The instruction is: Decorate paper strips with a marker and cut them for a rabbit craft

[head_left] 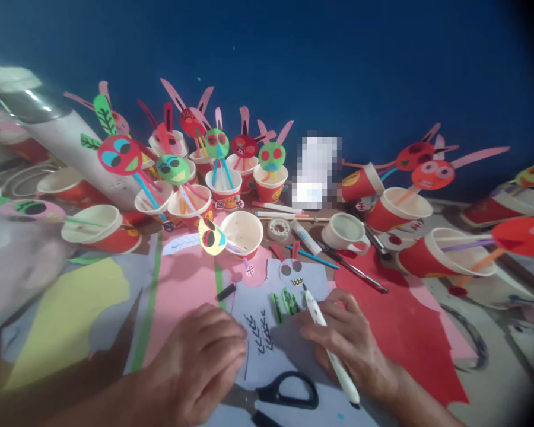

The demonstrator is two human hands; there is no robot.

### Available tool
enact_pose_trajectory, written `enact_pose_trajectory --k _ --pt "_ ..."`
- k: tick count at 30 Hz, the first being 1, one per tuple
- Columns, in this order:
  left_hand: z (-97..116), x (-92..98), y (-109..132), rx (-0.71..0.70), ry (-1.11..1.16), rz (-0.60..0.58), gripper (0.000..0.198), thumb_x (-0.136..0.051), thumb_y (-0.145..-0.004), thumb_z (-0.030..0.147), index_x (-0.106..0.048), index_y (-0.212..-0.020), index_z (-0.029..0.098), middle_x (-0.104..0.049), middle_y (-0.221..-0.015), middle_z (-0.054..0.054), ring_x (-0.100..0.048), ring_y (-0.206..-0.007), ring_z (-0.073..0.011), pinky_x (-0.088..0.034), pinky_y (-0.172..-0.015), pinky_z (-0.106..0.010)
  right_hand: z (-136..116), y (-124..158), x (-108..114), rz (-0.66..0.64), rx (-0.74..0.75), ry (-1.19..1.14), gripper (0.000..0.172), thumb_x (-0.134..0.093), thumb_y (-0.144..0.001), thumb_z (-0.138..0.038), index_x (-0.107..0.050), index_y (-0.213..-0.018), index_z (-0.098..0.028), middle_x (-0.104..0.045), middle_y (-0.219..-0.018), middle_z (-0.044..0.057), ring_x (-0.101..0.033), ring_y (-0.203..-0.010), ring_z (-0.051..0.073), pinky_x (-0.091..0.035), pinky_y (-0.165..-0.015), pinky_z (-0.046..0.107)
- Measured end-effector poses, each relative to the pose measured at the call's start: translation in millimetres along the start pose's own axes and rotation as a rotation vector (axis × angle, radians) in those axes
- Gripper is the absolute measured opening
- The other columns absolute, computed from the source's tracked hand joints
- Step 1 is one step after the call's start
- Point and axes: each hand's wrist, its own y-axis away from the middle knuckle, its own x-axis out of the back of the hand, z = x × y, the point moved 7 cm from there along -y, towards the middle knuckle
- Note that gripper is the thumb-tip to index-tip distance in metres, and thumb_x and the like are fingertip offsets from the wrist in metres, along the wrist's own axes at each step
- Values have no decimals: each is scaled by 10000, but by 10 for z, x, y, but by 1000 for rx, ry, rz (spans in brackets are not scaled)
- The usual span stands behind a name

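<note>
My right hand (351, 341) is closed around a white marker pen (324, 332), its tip pointing up near small green paper leaf cutouts (285, 302). The hand rests on a pale lavender sheet (267, 356) that carries black chevron marks (258, 332). My left hand (200, 362) lies on the left edge of that sheet with its fingers curled under; nothing shows inside them. A black pen cap (225, 292) lies just above it. Black scissors (289, 394) lie on the sheet between my two hands, near the bottom edge.
Many red paper cups with paper faces on straws (225, 172) stand along the blue wall. More cups (398, 210) lie tipped at the right. Red (400, 332), pink (182, 284) and yellow (66, 320) paper sheets cover the surface. A tape roll (279, 228), glue and pens lie behind.
</note>
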Motion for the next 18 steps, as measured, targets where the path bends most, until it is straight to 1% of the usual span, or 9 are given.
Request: enact_pose_trajectory --k 4,7,10,12,14,16,17,18 --pt "-93 37 -35 20 70 52 189 -511 -763 10 -554 -884 150 -658 -792 -53 -543 -695 -162 -445 -654 -333 -43 18 2 -32 33 3 306 -491 -715 34 -539 -927 -181 -735 -878 31 -631 -763 163 -378 -754 390" --pt "-169 21 -36 46 108 79 147 -512 -773 23 -536 -817 161 -649 -748 -41 -522 -644 -150 -425 -609 -319 3 49 7 4 -5 34 316 -502 -720 37 -534 -946 -181 -737 -881 33 -632 -732 156 -392 -748 384" --pt "-166 -16 -62 31 97 68 142 -534 -775 43 -555 -848 163 -664 -795 -55 -552 -681 -169 -443 -633 -343 110 83 14 62 -107 105 330 -526 -765 5 -527 -1034 -186 -733 -944 56 -648 -783 178 -417 -770 389" --pt "-123 -5 -90 32 129 68 186 -528 -784 51 -569 -923 166 -672 -838 -65 -583 -732 -192 -468 -677 -376 239 124 35 107 -246 157 319 -542 -804 -60 -526 -1091 -198 -719 -995 70 -645 -845 205 -444 -768 385" --pt "-44 7 -95 45 223 19 229 -497 -828 70 -562 -1016 182 -673 -857 -61 -607 -763 -197 -496 -707 -385 376 189 87 184 -393 187 297 -553 -826 -144 -534 -1116 -205 -707 -1010 77 -633 -883 232 -472 -765 387" --pt "96 2 -31 42 312 -95 223 -479 -890 146 -555 -1083 228 -669 -892 -50 -621 -775 -189 -525 -694 -362 475 250 133 253 -488 167 279 -571 -817 -203 -558 -1095 -206 -704 -999 83 -631 -898 253 -490 -780 403" --pt "176 11 33 45 322 -137 204 -487 -907 205 -562 -1092 249 -663 -933 -47 -624 -790 -184 -534 -690 -351 509 267 138 262 -516 146 266 -584 -803 -218 -577 -1068 -209 -706 -988 85 -637 -896 261 -494 -790 413" --pt "261 21 117 51 322 -173 195 -500 -914 264 -569 -1096 252 -650 -986 -52 -623 -815 -180 -538 -699 -342 547 279 120 239 -555 112 250 -590 -789 -231 -600 -1038 -214 -710 -969 85 -648 -871 266 -498 -790 425"
